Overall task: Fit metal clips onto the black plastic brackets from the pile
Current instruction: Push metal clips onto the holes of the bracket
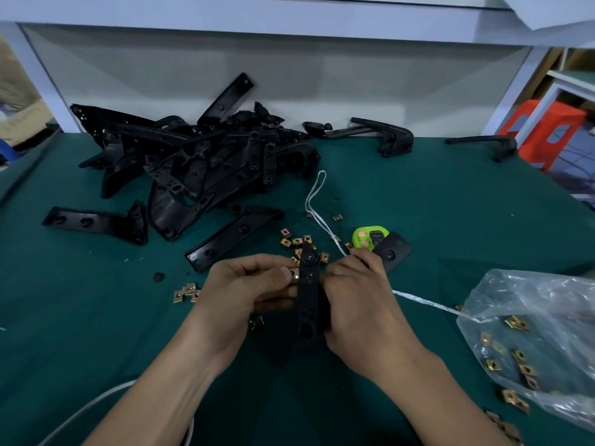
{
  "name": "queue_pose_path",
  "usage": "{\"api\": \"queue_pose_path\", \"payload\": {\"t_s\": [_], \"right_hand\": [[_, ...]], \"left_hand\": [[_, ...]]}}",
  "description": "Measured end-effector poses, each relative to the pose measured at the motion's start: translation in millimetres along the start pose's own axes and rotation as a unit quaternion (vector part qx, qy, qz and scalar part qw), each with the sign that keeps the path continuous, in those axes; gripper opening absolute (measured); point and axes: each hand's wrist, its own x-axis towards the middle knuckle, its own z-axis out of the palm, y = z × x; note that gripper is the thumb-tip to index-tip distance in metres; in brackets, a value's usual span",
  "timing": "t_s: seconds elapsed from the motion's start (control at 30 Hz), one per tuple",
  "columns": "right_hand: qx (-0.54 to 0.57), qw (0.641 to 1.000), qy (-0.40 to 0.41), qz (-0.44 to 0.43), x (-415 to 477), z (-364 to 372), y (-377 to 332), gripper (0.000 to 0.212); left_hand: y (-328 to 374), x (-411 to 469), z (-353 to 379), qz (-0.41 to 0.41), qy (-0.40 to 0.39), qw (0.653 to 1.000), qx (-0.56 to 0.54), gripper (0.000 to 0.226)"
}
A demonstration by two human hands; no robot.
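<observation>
Factory assembly stn / small-parts workshop, not a home: tabletop point(450, 204) covered w/ green cloth, boxed in by a white metal frame point(35, 75) w/ a shelf point(289, 14) overhead & a plain grey back panel point(322, 75). Bulk stock shows it: big pile of black plastic brackets point(199, 162) far left, loose metal clips point(297, 243) near centre, more in a clear plastic bag point(541, 333) near right, green tally counter point(363, 238) beside them. Orange plastic items point(544, 130) far right, cardboard point(22, 120) far left.
</observation>
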Motion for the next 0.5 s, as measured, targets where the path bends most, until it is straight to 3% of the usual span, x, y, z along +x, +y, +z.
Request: {"api": "queue_pose_path", "payload": {"t_s": [0.5], "right_hand": [[-0.026, 0.999, 0.014, -0.022, 0.3, 0.5, 2.6, 0.026]], "left_hand": [[4.6, 0.7, -5.3, -0.009, -0.007, 0.996, 0.091, 0.028]]}}
